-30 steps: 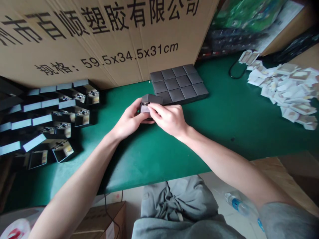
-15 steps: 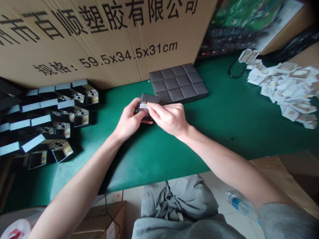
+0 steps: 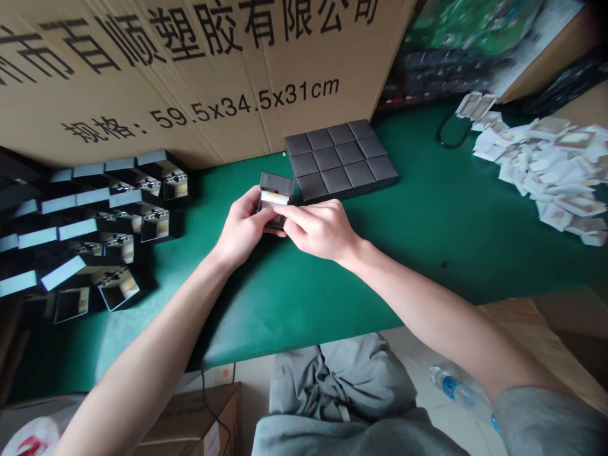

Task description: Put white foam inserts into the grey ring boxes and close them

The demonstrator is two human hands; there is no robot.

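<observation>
A small black hinged box point(image 3: 278, 183) is in my left hand point(image 3: 242, 231), its lid standing up at the back. The fingers wrap round its left side, with the thumb over the front. Inside the box sits a white insert point(image 3: 274, 198), partly covered by my fingers. From the right, my right hand point(image 3: 323, 229) reaches in with its index fingertip on the insert and the other fingers curled. Its thumb tip is hidden. Just behind my hands lies a block of closed dark boxes point(image 3: 342, 158), side by side in rows.
Several open black boxes point(image 3: 156, 225) stand in rows at the left of the green table point(image 3: 294, 291). A heap of white inserts point(image 3: 546, 171) lies at the right. A large printed carton point(image 3: 213, 82) stands along the back. A plastic bottle point(image 3: 451, 385) lies below the table edge.
The box's lid has tilted further back, showing more of the white insert. My right hand has shifted slightly down, its fingertips now lower at the insert. My left hand keeps its hold.
</observation>
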